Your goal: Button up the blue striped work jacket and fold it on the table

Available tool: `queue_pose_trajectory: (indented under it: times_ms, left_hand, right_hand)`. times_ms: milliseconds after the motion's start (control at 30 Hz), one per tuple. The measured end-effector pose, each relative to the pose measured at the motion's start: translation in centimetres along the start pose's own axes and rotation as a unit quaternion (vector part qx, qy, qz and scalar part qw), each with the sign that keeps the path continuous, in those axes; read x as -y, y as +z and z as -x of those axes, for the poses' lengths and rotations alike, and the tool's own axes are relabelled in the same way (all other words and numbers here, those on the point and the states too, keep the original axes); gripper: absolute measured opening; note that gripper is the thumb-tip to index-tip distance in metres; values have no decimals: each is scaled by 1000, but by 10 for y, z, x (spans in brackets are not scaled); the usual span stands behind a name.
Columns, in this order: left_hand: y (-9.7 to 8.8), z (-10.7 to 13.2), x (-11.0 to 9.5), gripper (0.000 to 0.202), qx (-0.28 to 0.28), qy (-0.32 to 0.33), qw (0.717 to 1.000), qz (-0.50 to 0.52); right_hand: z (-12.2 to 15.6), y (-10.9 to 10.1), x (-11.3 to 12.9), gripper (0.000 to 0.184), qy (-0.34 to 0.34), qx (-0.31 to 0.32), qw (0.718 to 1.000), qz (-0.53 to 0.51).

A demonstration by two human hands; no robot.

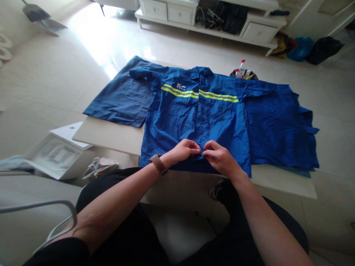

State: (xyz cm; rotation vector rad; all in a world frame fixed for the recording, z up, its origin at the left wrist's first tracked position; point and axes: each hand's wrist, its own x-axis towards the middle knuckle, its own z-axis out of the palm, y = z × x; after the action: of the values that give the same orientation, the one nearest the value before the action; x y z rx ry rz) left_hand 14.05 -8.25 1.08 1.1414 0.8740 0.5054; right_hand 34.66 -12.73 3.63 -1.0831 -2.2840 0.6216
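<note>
Pinching the jacket (pixel 177 116) low on its front, where it lies spread on the table (pixel 111 136), left hand (pixel 184 149) and right hand (pixel 219 154) nearly meet, each in a narrow fingertip grip; holding both sides level and slack between them should help.

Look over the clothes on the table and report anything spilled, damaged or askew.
No spill or damage stands out. The blue cloth right of the jacket looks untidy: its outer edge is uneven, with corners sticking out.
</note>
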Motion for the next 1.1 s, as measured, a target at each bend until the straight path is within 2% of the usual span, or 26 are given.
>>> queue_pose_trajectory:
  times_ms: [67, 133, 233, 300, 367, 433, 500, 700, 733, 800, 867, 933, 1033, 1100]
  left_hand:
    - [-2, -1, 0, 26, 17, -6, 1000, 0]
    - [-4, -2, -1, 25, 29, -8, 999, -23]
    - [-3, 3, -3, 28, 17, 27, 992, -120]
    - [1, 10, -4, 37, 1, 74, 975, -211]
    - [6, 17, -4, 41, -15, 123, 946, -300]
    - [10, 22, -4, 32, -37, 155, 916, -369]
    - [12, 25, -5, 26, -59, 169, 897, -404]
    - [12, 26, -13, 13, -111, 187, 895, -390]
    - [12, 27, -14, 13, -117, 185, 896, -385]
    - [13, 28, -15, 14, -130, 181, 897, -381]
    - [14, 30, -17, 14, -143, 177, 896, -381]
    - [12, 31, -20, 14, -146, 167, 898, -381]
    - [4, 30, -26, 11, -90, 136, 914, -371]
    - [-4, 28, -28, 15, -43, 105, 924, -365]
  right_hand:
    - [2, 1, -3, 17, 32, -20, 999, -37]
    - [3, 5, -5, 16, 95, -48, 990, -87]
    - [3, 10, -7, 24, 214, -91, 957, -172]
    - [2, 13, -6, 25, 265, -110, 932, -222]
    - [0, 13, -5, 24, 284, -118, 918, -251]
    - [-2, 13, -3, 21, 288, -124, 914, -258]
    - [-4, 13, -2, 21, 293, -133, 910, -261]
    - [-7, 13, 0, 26, 323, -90, 878, -341]
    - [-7, 13, 0, 25, 316, -79, 884, -335]
    - [-6, 14, 2, 18, 282, -68, 915, -280]
    - [-5, 14, 3, 7, 232, -86, 949, -197]
    - [-3, 13, 4, 8, 177, -121, 968, -130]
    - [0, 11, 3, 18, 105, -116, 985, -77]
    - [3, 10, 0, 22, 72, -54, 994, -54]
